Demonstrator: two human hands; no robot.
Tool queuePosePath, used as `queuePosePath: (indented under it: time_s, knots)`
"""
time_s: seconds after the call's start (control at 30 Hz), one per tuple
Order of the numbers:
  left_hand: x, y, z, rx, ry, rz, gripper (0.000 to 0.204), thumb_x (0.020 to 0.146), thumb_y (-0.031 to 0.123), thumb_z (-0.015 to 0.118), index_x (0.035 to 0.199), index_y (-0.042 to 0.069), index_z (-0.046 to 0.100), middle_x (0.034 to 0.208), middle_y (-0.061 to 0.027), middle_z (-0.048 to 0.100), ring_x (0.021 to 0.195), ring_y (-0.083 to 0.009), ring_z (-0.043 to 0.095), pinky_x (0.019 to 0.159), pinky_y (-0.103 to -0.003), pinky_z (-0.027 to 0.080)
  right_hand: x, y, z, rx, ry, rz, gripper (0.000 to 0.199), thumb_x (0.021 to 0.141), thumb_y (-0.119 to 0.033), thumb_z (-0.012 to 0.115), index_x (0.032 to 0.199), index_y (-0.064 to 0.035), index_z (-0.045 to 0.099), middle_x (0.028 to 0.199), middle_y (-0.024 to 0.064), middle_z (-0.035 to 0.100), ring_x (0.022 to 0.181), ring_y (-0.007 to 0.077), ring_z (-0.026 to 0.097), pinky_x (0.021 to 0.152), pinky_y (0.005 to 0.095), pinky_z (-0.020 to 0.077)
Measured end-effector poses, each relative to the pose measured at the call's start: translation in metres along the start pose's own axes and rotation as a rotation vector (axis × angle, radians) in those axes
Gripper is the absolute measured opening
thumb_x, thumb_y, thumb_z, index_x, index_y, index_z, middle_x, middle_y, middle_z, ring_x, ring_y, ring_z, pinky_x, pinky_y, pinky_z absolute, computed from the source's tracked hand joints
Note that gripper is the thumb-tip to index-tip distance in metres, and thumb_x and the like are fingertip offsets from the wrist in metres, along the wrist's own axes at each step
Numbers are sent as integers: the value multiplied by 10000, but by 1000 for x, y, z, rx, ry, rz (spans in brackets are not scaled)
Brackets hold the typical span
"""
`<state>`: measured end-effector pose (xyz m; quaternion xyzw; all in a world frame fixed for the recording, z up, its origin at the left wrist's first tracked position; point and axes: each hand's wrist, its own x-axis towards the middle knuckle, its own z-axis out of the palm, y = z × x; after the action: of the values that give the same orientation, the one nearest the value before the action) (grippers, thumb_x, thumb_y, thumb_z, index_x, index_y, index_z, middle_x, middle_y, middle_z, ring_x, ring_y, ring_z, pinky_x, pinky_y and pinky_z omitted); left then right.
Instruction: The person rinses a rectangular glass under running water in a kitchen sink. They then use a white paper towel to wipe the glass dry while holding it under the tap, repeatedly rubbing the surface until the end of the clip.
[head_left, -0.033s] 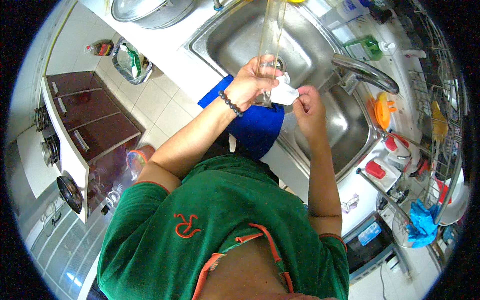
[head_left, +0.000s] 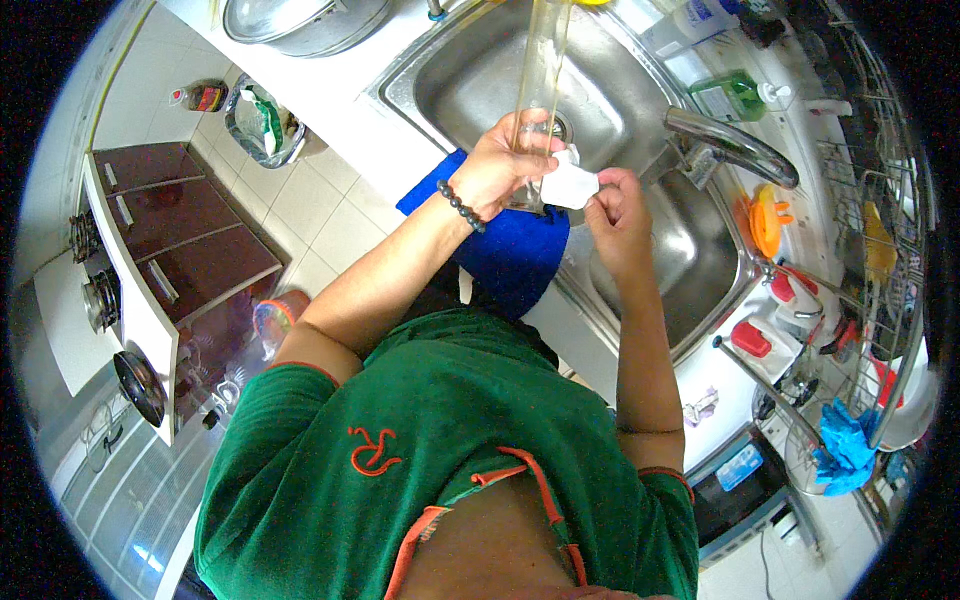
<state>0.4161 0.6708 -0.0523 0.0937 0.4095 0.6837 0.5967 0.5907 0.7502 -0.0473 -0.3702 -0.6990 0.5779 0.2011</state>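
Note:
A long, clear, narrow container with yellowish edges (head_left: 545, 65) stands up over the left sink basin (head_left: 450, 75). My left hand (head_left: 497, 170), with a dark bead bracelet on the wrist, is closed around its near part. Between my two hands is a thin white piece (head_left: 570, 188), like a tissue or cloth; its exact kind is unclear. My right hand (head_left: 620, 212) pinches the right edge of this piece between thumb and fingers. The piece also touches my left thumb. Below the hands, a blue cloth (head_left: 520, 255) hangs over the counter's front edge.
To the right are the faucet (head_left: 735, 148), a green bottle (head_left: 728, 97), an orange item (head_left: 768, 222) and a wire rack (head_left: 885, 250) with blue gloves (head_left: 845, 447). A lidded metal pot (head_left: 320, 25) stands on the left counter. A second basin (head_left: 690, 270) adjoins the first.
The white piece has shifted very slightly between my hands. Both hands keep their hold and place.

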Motion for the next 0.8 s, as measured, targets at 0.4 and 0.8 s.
queuePosePath:
  time_s: [0.4, 0.8]
  knots:
    - [-1, -1, -1, 9, -8, -2, 537, 748, -97, 599, 1219, 54, 389, 996, -90, 605, 875, -194, 618, 742, -302, 522, -2, -12, 13, -45, 71, 9, 213, 774, -123, 687, 962, -30, 649, 621, -48, 509, 562, 32, 435, 498, 193, 350]
    - [-6, -2, -6, -35, -32, 8, 552, 751, -76, 623, 1236, 51, 393, 909, -62, 626, 753, -156, 617, 652, -267, 508, 6, -25, 19, 115, -9, -28, 484, 819, 19, 537, 1286, -81, 456, 642, -39, 491, 548, 40, 420, 491, 189, 331]
